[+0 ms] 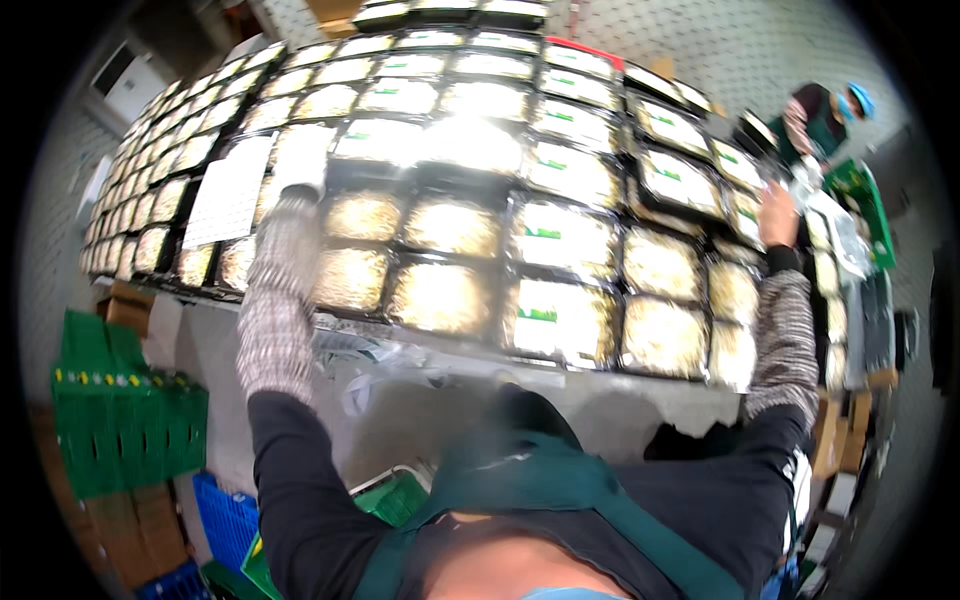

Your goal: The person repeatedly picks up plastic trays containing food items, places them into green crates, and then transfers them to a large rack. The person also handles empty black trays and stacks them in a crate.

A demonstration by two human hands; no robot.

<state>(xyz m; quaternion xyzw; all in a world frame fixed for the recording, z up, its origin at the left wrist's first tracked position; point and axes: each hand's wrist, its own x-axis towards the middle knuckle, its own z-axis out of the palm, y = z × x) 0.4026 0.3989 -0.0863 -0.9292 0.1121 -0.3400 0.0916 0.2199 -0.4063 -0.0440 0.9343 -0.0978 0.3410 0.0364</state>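
Note:
Rows of black trays [440, 296] with pale, stringy food under clear film cover the surface in front of me. My left hand [302, 180] is over the left-hand trays, beside a white printed sheet [230, 190]. Motion and glare smear its fingers, so its grip is unclear. My right hand [778, 214] is at the right edge of the trays, fingers bent and close together beside a tray with a green-marked label [744, 212]. What those fingers hold, if anything, is hidden.
Stacked green crates [125, 420] and a blue crate [224, 515] stand at lower left. A co-worker [815, 120] in a blue cap is at the far right, near a green crate [878, 215] and clear plastic [842, 235]. Cardboard boxes [838, 440] lie at lower right.

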